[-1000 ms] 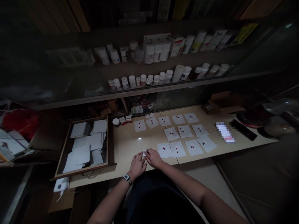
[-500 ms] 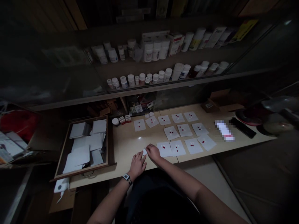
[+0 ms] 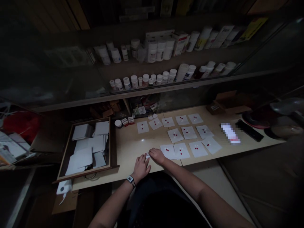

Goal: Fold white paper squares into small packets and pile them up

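Observation:
At the front of the table, a small folded white paper (image 3: 147, 155) lies between my two hands, largely covered by fingers. My left hand (image 3: 140, 167), with a watch on its wrist, rests its outstretched fingertips on the paper's left side, thumb apart. From the right, my right hand (image 3: 156, 155) closes its curled fingers on the paper's other end. Whether anything is inside the fold is hidden. Right beside that hand starts a set of square white papers (image 3: 170, 155) in uneven rows, each bearing small red and whitish pills.
On the left, an open drawer (image 3: 114, 158) holds stacks of white paper. A white-capped jar (image 3: 118, 123) and small boxes (image 3: 127, 121) stand at the back. Rightward lie a phone with a blurred screen (image 3: 230, 133), a black phone-like object (image 3: 250, 130) and an open carton (image 3: 228, 103). Bottles (image 3: 134, 81) line the shelves.
Less of the white paper shows between my hands, and it now appears as a narrow strip. My right fingers have curled over it; my left hand stays nearly in place. The view shifts slightly.

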Demonstrator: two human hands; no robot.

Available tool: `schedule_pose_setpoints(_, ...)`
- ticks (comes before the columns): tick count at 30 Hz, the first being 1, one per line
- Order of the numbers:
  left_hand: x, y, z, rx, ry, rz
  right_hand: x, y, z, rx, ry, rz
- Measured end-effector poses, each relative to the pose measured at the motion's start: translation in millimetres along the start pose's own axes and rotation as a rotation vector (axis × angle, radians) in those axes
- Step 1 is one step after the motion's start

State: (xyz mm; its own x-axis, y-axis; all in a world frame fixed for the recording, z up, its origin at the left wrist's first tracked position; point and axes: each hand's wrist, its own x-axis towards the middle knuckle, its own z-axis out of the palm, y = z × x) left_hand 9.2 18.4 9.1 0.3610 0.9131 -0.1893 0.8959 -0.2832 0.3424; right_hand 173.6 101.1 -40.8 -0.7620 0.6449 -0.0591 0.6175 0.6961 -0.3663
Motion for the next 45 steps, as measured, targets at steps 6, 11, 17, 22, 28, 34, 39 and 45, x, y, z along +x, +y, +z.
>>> schedule_pose_setpoints(6, -1, 3, -2, 0.009, -0.046, -0.004, -2, 3, 2, -0.026, 0.034, -0.142)
schedule_pose_setpoints(11, -2, 4, 0, -0.024, -0.063, -0.019, -6, 2, -5, 0.0, 0.038, -0.2)
schedule_pose_setpoints(17, -6, -1, 0, -0.028, -0.056, -0.01, -10, -5, -16, 0.027, 0.011, -0.167)
schedule_pose_setpoints(22, 2, -12, -11, -0.034, -0.145, 0.08, -14, -7, -18, 0.048, -0.062, -0.141)
schedule_pose_setpoints(28, 13, -18, -18, -0.045, -0.158, 0.116, -20, -11, -18, 0.041, -0.052, -0.091)
schedule_pose_setpoints(34, 10, -24, -5, 0.068, -0.087, 0.135, -10, -16, -22, 0.077, -0.031, 0.033)
schedule_pose_setpoints(39, 18, -23, -11, 0.115, -0.013, 0.065, 2, -19, -17, 0.122, -0.036, 0.175)
schedule_pose_setpoints(45, 23, -6, -3, -0.045, 0.036, -0.251, 3, -31, -19, 0.182, -0.015, 0.245)
